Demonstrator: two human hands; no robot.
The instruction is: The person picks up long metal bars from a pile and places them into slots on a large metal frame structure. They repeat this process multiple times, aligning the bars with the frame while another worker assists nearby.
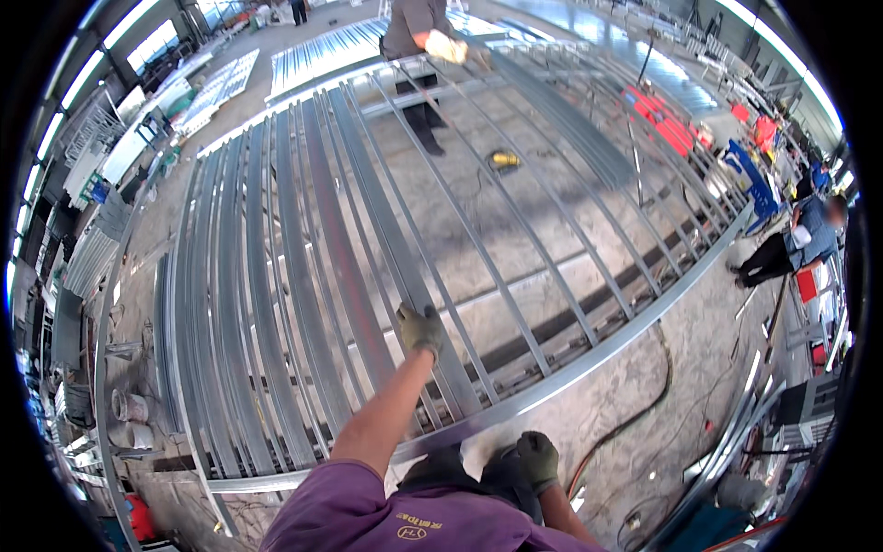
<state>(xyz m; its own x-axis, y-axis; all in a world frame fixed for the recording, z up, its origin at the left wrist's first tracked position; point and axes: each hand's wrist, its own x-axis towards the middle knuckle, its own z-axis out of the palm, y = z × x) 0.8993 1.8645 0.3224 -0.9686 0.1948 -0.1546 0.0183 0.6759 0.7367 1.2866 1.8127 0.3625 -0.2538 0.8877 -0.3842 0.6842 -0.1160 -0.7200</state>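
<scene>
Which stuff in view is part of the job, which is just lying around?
Looks part of the job:
- metal slat under the left gloved hand
- metal frame carrying the slats
- slat bundle lying across the frame's right side

Probably just lying about:
- yellow object on the floor
- dark hose
- whitish buckets, far left

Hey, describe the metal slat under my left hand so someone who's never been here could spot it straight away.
Start with the large metal frame in mid-view, then its row of broad grey slats on the left. The slat is that row's rightmost, with narrow, spaced bars just beyond. Unlike its neighbours, it has the gloved left hand on it.
</scene>
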